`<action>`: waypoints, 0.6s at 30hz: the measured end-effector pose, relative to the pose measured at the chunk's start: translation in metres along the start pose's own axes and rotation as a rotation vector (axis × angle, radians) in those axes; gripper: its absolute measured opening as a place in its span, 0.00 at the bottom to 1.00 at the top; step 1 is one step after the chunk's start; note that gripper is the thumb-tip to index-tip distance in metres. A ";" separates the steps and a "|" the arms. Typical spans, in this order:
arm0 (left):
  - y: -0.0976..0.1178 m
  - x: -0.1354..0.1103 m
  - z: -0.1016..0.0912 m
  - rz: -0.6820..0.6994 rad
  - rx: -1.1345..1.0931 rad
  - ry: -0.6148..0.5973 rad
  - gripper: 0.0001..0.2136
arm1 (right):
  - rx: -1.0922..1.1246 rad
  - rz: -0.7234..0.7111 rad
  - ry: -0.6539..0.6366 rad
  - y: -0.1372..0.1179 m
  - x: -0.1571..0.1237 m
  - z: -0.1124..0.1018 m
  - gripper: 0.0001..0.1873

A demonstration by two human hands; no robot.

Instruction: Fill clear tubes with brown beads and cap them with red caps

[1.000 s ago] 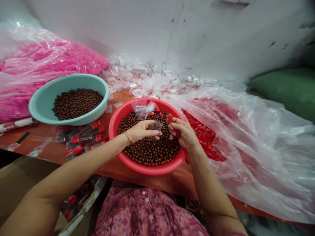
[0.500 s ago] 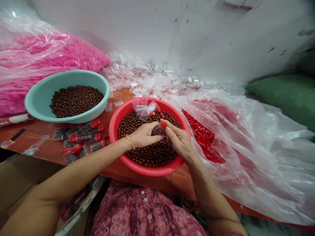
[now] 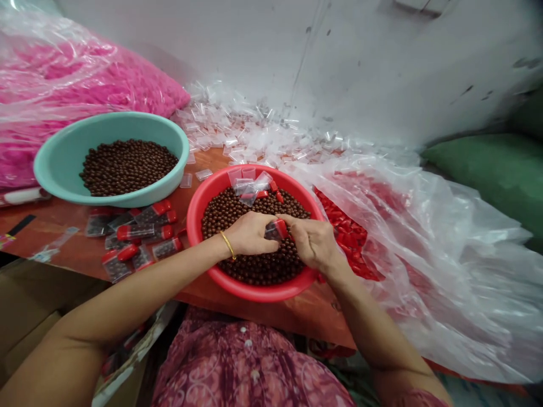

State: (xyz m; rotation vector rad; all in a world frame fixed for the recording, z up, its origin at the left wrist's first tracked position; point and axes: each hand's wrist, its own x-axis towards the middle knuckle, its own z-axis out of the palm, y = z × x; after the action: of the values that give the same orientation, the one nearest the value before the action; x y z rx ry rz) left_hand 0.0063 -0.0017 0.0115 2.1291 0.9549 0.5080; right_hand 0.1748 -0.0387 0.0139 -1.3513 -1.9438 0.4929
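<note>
At the frame's centre, above the red basin (image 3: 194, 221) of brown balls (image 3: 267, 270), the left hand (image 3: 250, 233) has its fingers clamped on a filled pack (image 3: 271, 231). The right hand (image 3: 314, 242) touches its red cap (image 3: 281, 228) (whether those fingers grip, I cannot tell). Loose caps (image 3: 348, 240) lie right of centre.

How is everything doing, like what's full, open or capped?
Held container: dark contents inside, red cap on end; tightness unclear
Left hand: gripping that container
Right hand: fingers at the cap
Red basin: partly filled with brown balls
Teal basin: partly filled
Lying containers: red-capped, dark contents
Clear bag: open, red pieces showing
Cardboard box: open
</note>
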 end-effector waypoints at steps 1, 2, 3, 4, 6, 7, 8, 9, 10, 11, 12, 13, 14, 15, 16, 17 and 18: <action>0.001 0.001 0.000 0.002 0.023 -0.017 0.05 | 0.100 0.042 0.052 0.000 0.005 0.003 0.32; 0.002 0.002 0.000 0.002 0.045 -0.039 0.05 | 0.221 0.099 0.097 -0.001 0.009 0.007 0.35; 0.003 0.002 0.000 -0.001 0.071 -0.064 0.05 | 0.347 0.162 0.127 -0.002 0.014 0.013 0.38; 0.004 0.002 0.001 -0.004 0.102 -0.093 0.06 | 0.462 0.221 0.126 -0.004 0.019 0.018 0.40; 0.005 0.001 0.003 -0.006 0.182 -0.137 0.07 | 0.609 0.304 0.045 -0.007 0.025 0.029 0.42; 0.006 0.000 0.004 -0.001 0.225 -0.145 0.08 | 0.632 0.322 -0.008 -0.007 0.027 0.033 0.42; 0.006 -0.001 0.005 0.010 0.268 -0.147 0.08 | 0.628 0.325 -0.052 -0.007 0.027 0.036 0.42; 0.006 -0.002 0.006 0.025 0.310 -0.151 0.09 | 0.605 0.315 -0.084 -0.007 0.026 0.039 0.41; 0.006 -0.003 0.007 0.039 0.351 -0.158 0.10 | 0.571 0.291 -0.101 -0.005 0.025 0.040 0.40; 0.005 -0.004 0.008 0.048 0.389 -0.167 0.11 | 0.534 0.259 -0.106 -0.004 0.022 0.041 0.39; 0.004 -0.005 0.009 0.053 0.425 -0.181 0.12 | 0.504 0.226 -0.105 -0.003 0.019 0.042 0.39; 0.003 -0.005 0.010 0.058 0.455 -0.199 0.12 | 0.483 0.199 -0.105 -0.002 0.017 0.043 0.39; 0.002 -0.004 0.011 0.064 0.481 -0.216 0.12 | 0.477 0.186 -0.109 -0.002 0.015 0.044 0.39; 0.001 -0.004 0.011 0.078 0.498 -0.229 0.12 | 0.491 0.193 -0.123 -0.003 0.014 0.044 0.39; 0.002 -0.003 0.011 0.097 0.507 -0.232 0.12 | 0.525 0.217 -0.146 -0.004 0.014 0.043 0.40; 0.003 -0.003 0.010 0.114 0.511 -0.220 0.12 | 0.569 0.247 -0.174 -0.006 0.015 0.041 0.41; 0.004 -0.003 0.009 0.125 0.512 -0.192 0.12 | 0.608 0.276 -0.191 -0.007 0.019 0.038 0.43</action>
State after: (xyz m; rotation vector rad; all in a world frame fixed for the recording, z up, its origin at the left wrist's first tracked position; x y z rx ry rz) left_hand 0.0116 -0.0100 0.0090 2.6499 0.9145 0.1146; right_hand 0.1389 -0.0208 -0.0012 -1.1930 -1.5550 1.2691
